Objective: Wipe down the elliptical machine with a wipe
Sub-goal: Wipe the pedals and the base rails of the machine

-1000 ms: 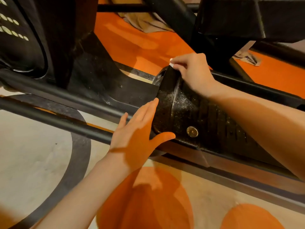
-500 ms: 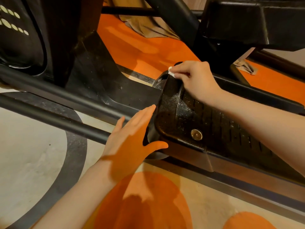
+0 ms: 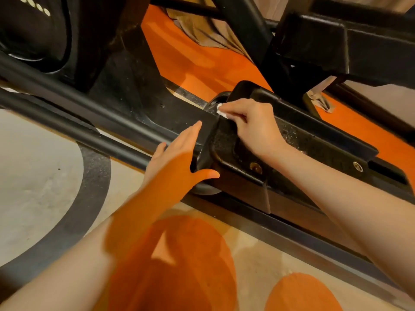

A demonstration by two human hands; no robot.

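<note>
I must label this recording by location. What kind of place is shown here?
Probably a gym or fitness room. The right hand wipes the pedal of an elliptical with a wipe, another black machine stands behind, and the floor is painted orange.

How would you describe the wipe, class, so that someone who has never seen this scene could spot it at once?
Find the black foot pedal of the elliptical machine, across the middle. At its front end the right hand presses down, and the wipe peeks out from under its fingers. It is the only small white thing against the black plastic.
</note>
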